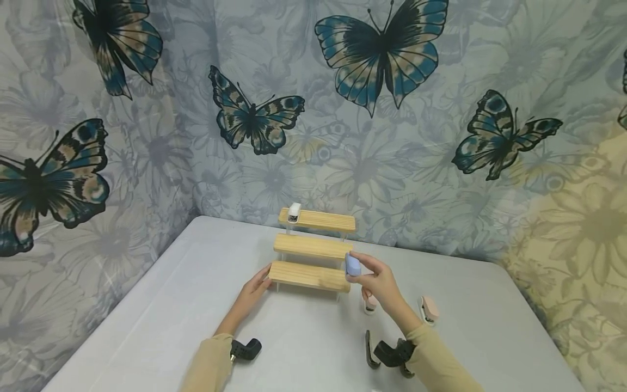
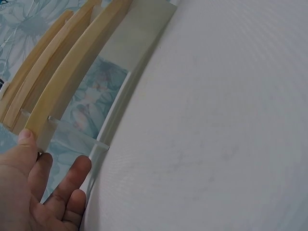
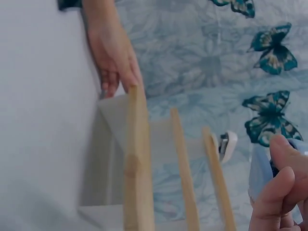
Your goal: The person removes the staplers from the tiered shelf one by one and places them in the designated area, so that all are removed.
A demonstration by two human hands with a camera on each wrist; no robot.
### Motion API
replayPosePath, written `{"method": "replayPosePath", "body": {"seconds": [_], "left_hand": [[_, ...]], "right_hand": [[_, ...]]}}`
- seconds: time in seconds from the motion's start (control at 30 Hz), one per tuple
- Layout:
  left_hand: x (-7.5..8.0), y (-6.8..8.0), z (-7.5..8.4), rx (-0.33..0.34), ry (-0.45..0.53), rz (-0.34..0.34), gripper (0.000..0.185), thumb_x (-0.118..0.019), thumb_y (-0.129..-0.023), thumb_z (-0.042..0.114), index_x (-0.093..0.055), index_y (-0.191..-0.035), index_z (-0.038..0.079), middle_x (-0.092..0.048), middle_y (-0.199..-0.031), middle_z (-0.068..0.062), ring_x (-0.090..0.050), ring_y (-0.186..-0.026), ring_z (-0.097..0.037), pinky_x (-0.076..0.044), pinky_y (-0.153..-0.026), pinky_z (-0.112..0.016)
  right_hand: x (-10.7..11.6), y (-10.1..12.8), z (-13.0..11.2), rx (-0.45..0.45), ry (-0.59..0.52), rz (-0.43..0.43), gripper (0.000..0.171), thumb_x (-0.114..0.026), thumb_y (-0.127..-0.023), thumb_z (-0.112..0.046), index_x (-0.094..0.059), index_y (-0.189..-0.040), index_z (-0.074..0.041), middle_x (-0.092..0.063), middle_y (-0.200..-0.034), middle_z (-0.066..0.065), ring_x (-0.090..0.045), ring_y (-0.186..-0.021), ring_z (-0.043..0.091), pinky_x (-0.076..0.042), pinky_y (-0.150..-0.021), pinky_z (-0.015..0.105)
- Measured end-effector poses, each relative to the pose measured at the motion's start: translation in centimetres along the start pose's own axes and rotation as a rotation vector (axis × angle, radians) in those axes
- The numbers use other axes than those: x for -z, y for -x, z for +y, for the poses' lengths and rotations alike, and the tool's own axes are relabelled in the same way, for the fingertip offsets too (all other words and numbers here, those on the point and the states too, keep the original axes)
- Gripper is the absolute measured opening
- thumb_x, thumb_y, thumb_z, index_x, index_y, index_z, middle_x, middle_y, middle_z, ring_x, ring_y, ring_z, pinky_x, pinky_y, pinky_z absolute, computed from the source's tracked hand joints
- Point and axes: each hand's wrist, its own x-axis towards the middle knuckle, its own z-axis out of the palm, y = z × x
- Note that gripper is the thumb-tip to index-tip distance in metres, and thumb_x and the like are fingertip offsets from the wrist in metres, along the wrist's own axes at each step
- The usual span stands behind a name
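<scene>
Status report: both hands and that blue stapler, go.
Left hand open, touching the bottom step's left end. Right hand pinching the blue stapler beside the wooden step rack, right end. White stapler on the top step; nothing in the way.

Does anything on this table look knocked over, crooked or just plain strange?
Nothing stands out. The wooden step shelf sits level on the table, a white stapler upright on its top step. The right hand pinches a blue stapler; two pink staplers stand beside it.

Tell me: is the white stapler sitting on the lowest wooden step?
No, the white stapler sits at the left end of the top step.
</scene>
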Motion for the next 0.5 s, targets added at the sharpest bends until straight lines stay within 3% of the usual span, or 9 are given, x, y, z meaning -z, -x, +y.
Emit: {"method": "replayPosePath", "body": {"seconds": [0.1, 0.3, 0.4, 0.47, 0.5], "left_hand": [[-0.2, 0.2, 0.0, 0.019, 0.004, -0.003, 0.043, -0.040, -0.081, 0.033, -0.030, -0.122, 0.021, -0.027, -0.123, 0.004, -0.041, -0.097, -0.012, -0.035, -0.082, -0.028], [-0.6, 1.0, -0.3, 0.029, -0.025, -0.001, 0.043, -0.038, -0.082, 0.034, -0.029, -0.122, 0.020, -0.027, -0.124, 0.002, -0.043, -0.096, -0.013, -0.035, -0.081, -0.030], [-0.6, 1.0, -0.3, 0.008, -0.043, -0.002, 0.043, -0.037, -0.083, 0.033, -0.029, -0.122, 0.019, -0.027, -0.124, -0.001, -0.043, -0.096, -0.015, -0.034, -0.082, -0.032], [-0.5, 0.7, -0.2, -0.003, -0.051, -0.001, 0.043, -0.037, -0.083, 0.033, -0.029, -0.122, 0.018, -0.027, -0.124, -0.001, -0.044, -0.094, -0.015, -0.034, -0.082, -0.033], [-0.5, 0.6, -0.2, -0.004, -0.053, -0.003, 0.043, -0.037, -0.083, 0.033, -0.029, -0.122, 0.018, -0.027, -0.124, -0.001, -0.044, -0.094, -0.015, -0.033, -0.082, -0.034]], "right_hand": [[0.6, 2.7, 0.5, -0.034, -0.005, 0.031, 0.056, -0.061, -0.068, -0.008, -0.038, -0.119, -0.016, -0.034, -0.119, 0.004, -0.035, -0.029, 0.018, -0.030, -0.023, 0.031], [0.9, 9.3, -4.1, -0.010, 0.009, 0.078, 0.054, -0.060, -0.067, -0.001, -0.039, -0.117, -0.008, -0.037, -0.116, 0.009, -0.036, -0.028, 0.013, -0.031, -0.023, 0.026], [2.0, 12.3, -4.7, -0.118, 0.057, 0.119, 0.054, -0.060, -0.068, -0.005, -0.038, -0.117, -0.008, -0.055, -0.089, 0.008, -0.036, -0.028, 0.013, -0.030, -0.022, 0.032], [2.3, 14.1, -6.8, -0.166, 0.106, 0.127, 0.051, -0.059, -0.070, -0.007, -0.039, -0.117, -0.007, -0.056, -0.063, 0.008, -0.037, -0.029, 0.014, -0.031, -0.024, 0.033], [2.3, 14.8, -8.0, -0.179, 0.121, 0.134, 0.050, -0.059, -0.070, -0.007, -0.039, -0.116, -0.007, -0.055, -0.062, 0.008, -0.037, -0.029, 0.015, -0.032, -0.024, 0.033]]}}
